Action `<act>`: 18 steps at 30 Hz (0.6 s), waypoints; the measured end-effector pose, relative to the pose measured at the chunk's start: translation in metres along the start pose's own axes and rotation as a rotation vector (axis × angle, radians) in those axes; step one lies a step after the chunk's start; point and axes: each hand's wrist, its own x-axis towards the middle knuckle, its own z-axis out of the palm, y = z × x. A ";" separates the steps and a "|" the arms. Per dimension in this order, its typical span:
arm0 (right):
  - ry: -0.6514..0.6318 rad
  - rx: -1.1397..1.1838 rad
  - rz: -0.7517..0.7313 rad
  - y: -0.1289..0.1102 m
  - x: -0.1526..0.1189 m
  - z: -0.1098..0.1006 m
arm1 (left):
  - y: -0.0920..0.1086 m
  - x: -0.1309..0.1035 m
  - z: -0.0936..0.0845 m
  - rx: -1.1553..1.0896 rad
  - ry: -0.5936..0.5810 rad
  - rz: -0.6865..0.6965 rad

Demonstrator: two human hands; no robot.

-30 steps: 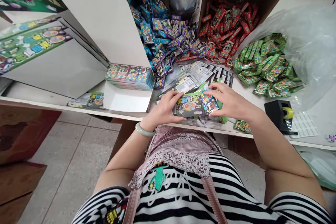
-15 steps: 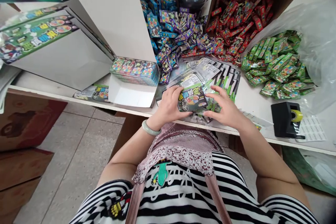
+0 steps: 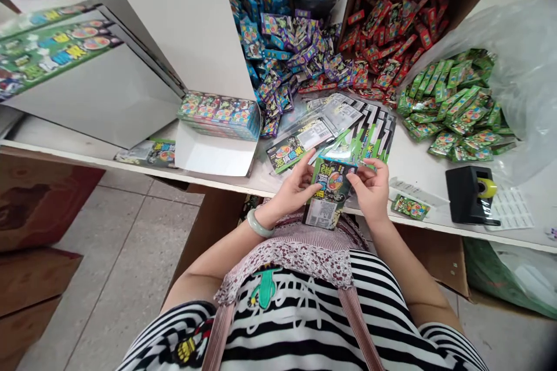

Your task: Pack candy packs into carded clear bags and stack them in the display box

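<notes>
A black and green printed card packet (image 3: pixel 331 182) is held upright at the table's front edge, its lower grey part hanging in front of my apron. My left hand (image 3: pixel 297 188) grips its left side with thumb and fingers. On its right side, my right hand (image 3: pixel 369 185) pinches the edge. Just behind the hands, a fan of similar flat packets (image 3: pixel 369 127) covers the table. Another packet (image 3: pixel 293 148) lies left of the fan, face up.
Behind are piles of blue (image 3: pixel 252 29), purple (image 3: pixel 304 40) and red packs (image 3: pixel 391 29). Green packs (image 3: pixel 456 104) lie at right by a tape dispenser (image 3: pixel 467 194). A white open box (image 3: pixel 213 153) holding small boxes (image 3: pixel 221 113) stands left.
The packet in my hands has been turned upright and drawn toward my body. My right hand has closed on its edge. A small green pack at right is now uncovered.
</notes>
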 end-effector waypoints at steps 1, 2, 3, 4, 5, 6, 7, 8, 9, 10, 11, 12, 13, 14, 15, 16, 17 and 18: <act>0.031 0.002 0.007 0.004 -0.005 0.002 | -0.002 -0.001 -0.002 -0.013 -0.042 -0.007; 0.050 0.001 0.009 0.008 -0.009 0.004 | -0.004 -0.002 -0.004 -0.028 -0.074 -0.011; 0.057 -0.005 0.005 0.011 -0.012 0.005 | -0.005 -0.003 -0.006 -0.038 -0.092 -0.013; 0.054 -0.019 -0.005 0.013 -0.014 0.006 | -0.006 -0.003 -0.008 -0.040 -0.099 -0.011; 0.038 -0.049 -0.022 0.015 -0.015 0.006 | -0.007 -0.003 -0.010 -0.033 -0.102 -0.009; 0.014 -0.093 -0.043 0.016 -0.014 0.005 | -0.007 -0.003 -0.011 -0.019 -0.103 -0.005; -0.014 -0.143 -0.064 0.017 -0.013 0.004 | -0.007 -0.002 -0.012 -0.003 -0.105 -0.001; -0.045 -0.186 -0.081 0.017 -0.011 0.003 | -0.007 -0.002 -0.012 0.012 -0.105 0.004; -0.080 -0.212 -0.088 0.016 -0.008 0.001 | -0.006 0.000 -0.012 0.026 -0.091 0.008; -0.120 -0.219 -0.092 0.015 -0.004 0.000 | -0.005 0.001 -0.011 0.045 -0.055 0.013; -0.154 -0.209 -0.097 0.013 0.000 -0.002 | -0.004 0.003 -0.009 0.066 0.002 0.025; -0.184 -0.193 -0.108 0.011 0.004 -0.003 | -0.003 0.006 -0.007 0.083 0.075 0.045; -0.208 -0.177 -0.119 0.008 0.008 -0.003 | -0.002 0.009 -0.005 0.090 0.145 0.066; -0.223 -0.159 -0.122 0.005 0.012 -0.004 | -0.001 0.013 -0.004 0.081 0.201 0.085; -0.233 -0.134 -0.111 0.002 0.015 -0.005 | 0.000 0.016 -0.002 0.053 0.238 0.097; -0.244 -0.102 -0.081 -0.001 0.018 -0.005 | 0.000 0.019 -0.001 0.009 0.260 0.102; -0.259 -0.068 -0.040 -0.004 0.021 -0.006 | 0.001 0.022 0.000 -0.042 0.265 0.096; -0.279 -0.049 -0.004 -0.006 0.023 -0.007 | 0.002 0.024 0.000 -0.086 0.259 0.083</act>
